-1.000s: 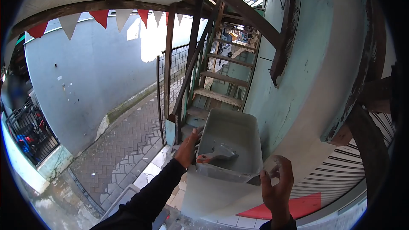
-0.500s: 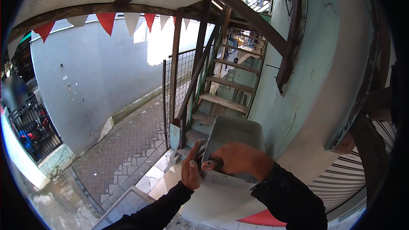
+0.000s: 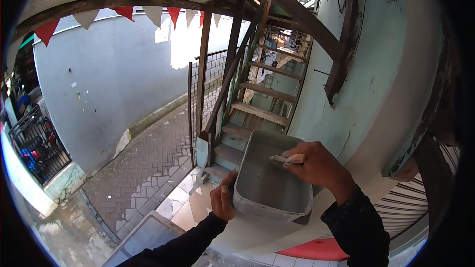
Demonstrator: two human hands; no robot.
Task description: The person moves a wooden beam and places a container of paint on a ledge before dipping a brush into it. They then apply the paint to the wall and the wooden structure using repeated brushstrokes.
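Observation:
A grey rectangular tub (image 3: 272, 206) stands in front of me, with grey matter across its inside. Over its right part, my right hand (image 3: 316, 164) pinches a small, pale, smeared piece (image 3: 280, 158) that I cannot name. At the tub's left side is my left hand (image 3: 223, 199), its fingers pointing up along the outer wall; a dark, narrow thing shows at its fingertips, too hidden to name.
Wooden stairs (image 3: 262, 112) with a dark rail rise behind the tub. A pale green wall (image 3: 366, 94) runs along the right. Left are a brick-paved lane (image 3: 148, 168) and a grey wall (image 3: 128, 69). Below right lies something red (image 3: 316, 249).
My right hand has moved right and up, away from my left hand, over the tub. My left hand has dropped slightly at the tub's side. More of the tub's inside shows.

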